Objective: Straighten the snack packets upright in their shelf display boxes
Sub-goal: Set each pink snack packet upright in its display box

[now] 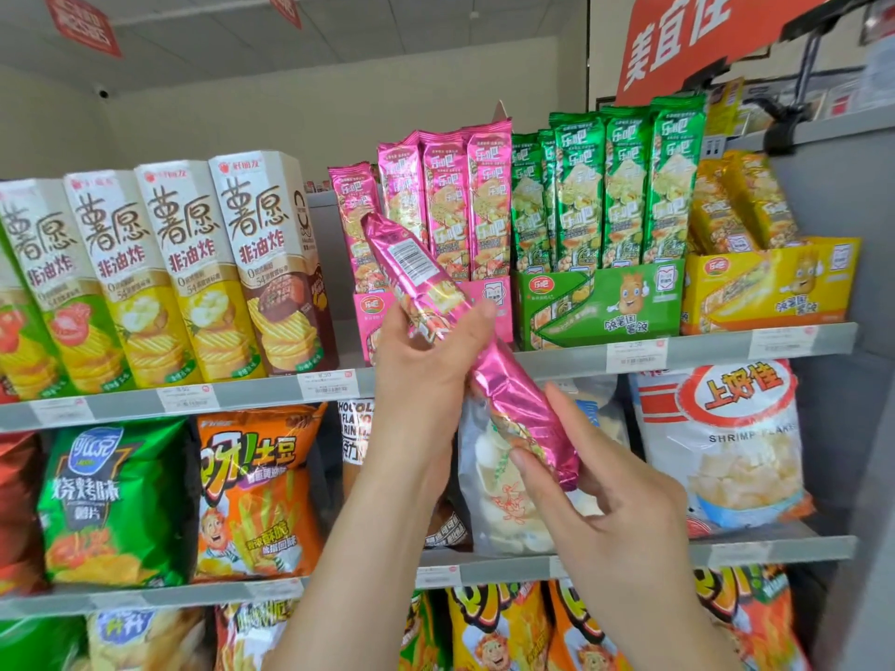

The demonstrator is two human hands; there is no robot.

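A long pink foil snack packet (426, 278) is held tilted in front of the shelf, its top end leaning up-left and its barcode side facing me. My left hand (426, 360) grips its middle. My right hand (595, 481) pinches its lower end. Behind it the pink display box (489, 302) holds several pink packets (445, 205) standing upright. To the right, the green display box (600, 302) carries upright green packets (624, 186). At the far right, the yellow packets (746, 205) lean back to the left in the yellow display box (770, 288).
Tall potato-chip cartons (203, 268) fill the same shelf to the left. The shelf edge (557, 363) carries price tags. Below are bagged snacks: green (111, 496) and orange (256, 491) bags, and a white shrimp-flakes bag (726, 443). A grey side panel (852, 234) closes the right.
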